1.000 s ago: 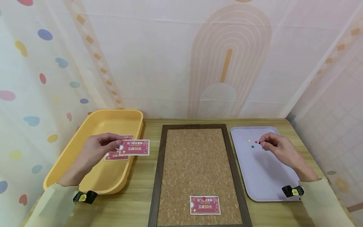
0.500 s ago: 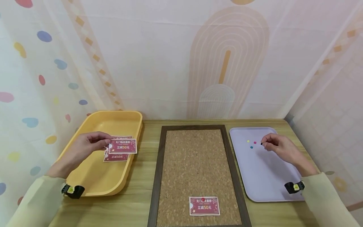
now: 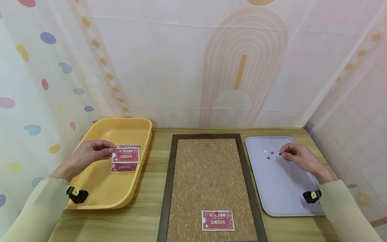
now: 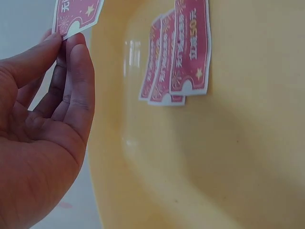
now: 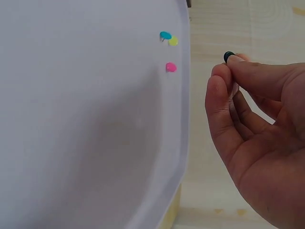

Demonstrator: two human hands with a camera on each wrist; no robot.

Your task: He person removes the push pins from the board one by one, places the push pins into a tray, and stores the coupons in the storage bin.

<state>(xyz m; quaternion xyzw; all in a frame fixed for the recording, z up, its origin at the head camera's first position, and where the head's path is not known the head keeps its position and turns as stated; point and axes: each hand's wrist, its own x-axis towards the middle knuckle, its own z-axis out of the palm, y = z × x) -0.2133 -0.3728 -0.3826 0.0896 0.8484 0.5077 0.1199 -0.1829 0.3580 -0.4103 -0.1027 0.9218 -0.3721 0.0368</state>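
A red coupon [image 3: 125, 155] with white edges is pinched at its left end by my left hand [image 3: 87, 156], held above the yellow tray [image 3: 99, 198]. In the left wrist view several similar coupons [image 4: 193, 52] overlap on the tray's floor. My right hand [image 3: 302, 159] pinches a dark thumbtack [image 5: 229, 57] between thumb and fingertip, over the lilac tray [image 3: 290, 198]. Three loose thumbtacks lie in that tray: a pink one [image 5: 171, 67], a teal one [image 5: 165, 35] and a yellow one [image 5: 173, 41].
Between the trays lies a cork board [image 3: 211, 174] in a dark wooden frame. Near its front edge a coupon [image 3: 217, 222] is fixed by a red thumbtack [image 3: 216, 213]. A patterned cloth [image 3: 169, 67] hangs behind the wooden table [image 3: 148, 188].
My left hand has drawn the coupon leftward, back over the yellow tray and the coupons in it. The right hand has hardly moved and keeps the dark thumbtack.
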